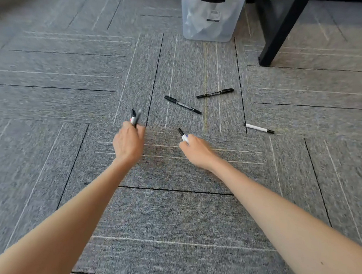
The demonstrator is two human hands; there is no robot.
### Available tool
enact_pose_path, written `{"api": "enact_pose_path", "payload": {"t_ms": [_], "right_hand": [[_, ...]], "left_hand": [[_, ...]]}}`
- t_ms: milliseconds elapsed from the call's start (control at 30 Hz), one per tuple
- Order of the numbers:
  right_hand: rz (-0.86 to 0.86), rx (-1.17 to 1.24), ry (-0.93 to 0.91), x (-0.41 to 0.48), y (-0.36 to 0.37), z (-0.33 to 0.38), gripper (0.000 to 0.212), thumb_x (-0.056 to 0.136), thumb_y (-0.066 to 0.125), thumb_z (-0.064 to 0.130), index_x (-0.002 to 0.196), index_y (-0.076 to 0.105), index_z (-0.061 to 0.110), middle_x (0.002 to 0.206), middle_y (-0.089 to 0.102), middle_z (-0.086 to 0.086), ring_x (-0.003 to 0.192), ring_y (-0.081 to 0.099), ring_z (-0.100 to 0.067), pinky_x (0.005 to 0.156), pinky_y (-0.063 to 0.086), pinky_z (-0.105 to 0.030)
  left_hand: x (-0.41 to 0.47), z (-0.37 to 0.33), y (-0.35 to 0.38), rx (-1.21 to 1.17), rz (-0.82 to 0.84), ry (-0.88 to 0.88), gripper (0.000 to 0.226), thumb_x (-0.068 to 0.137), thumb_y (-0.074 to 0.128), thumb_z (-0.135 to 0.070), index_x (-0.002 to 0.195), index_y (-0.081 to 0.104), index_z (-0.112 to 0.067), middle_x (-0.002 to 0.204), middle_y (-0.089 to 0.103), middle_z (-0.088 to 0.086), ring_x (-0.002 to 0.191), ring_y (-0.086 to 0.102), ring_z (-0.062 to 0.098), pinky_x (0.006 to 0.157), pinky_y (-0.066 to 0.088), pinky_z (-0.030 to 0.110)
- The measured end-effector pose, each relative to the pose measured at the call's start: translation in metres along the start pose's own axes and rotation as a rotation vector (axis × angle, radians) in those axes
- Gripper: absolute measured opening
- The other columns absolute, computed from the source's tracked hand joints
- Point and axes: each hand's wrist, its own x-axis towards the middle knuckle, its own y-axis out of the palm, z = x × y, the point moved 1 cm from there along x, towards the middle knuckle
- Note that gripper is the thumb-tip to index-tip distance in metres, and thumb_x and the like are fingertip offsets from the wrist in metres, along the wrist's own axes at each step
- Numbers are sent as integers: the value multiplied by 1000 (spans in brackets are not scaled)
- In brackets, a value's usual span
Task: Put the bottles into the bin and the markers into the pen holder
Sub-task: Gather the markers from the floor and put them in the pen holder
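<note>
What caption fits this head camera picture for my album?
Left hand and right hand hold markers over carpet; three loose markers lie before the bin.

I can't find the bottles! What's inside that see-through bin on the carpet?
Inside the bin, crumpled pale and grey shapes show through its cloudy wall. Bottles or a bag? Too blurred to tell, and its top is cut off.
</note>
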Motion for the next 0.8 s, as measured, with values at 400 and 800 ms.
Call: {"api": "enact_pose_path", "payload": {"t_ms": [400, 800], "right_hand": [[-155, -89, -2, 57, 4, 30, 34, 105, 35, 16, 135, 38, 0, 77, 45, 2, 51, 37, -8, 40, 27, -18], [-514, -148, 115, 102, -34, 8, 25, 104, 40, 15, 127, 43, 5, 71, 51, 0, 47, 41, -9, 38, 27, -22]], "left_hand": [[26, 28, 13, 31, 103, -189, 55, 87, 55, -59, 99, 42, -7, 82, 60, 9, 63, 54, 22, 61, 52, 33], [48, -46, 43, -82, 146, -74, 56, 85, 53, -65, 93, 57, -10, 69, 63, 3, 57, 60, 19, 57, 53, 28]]}}
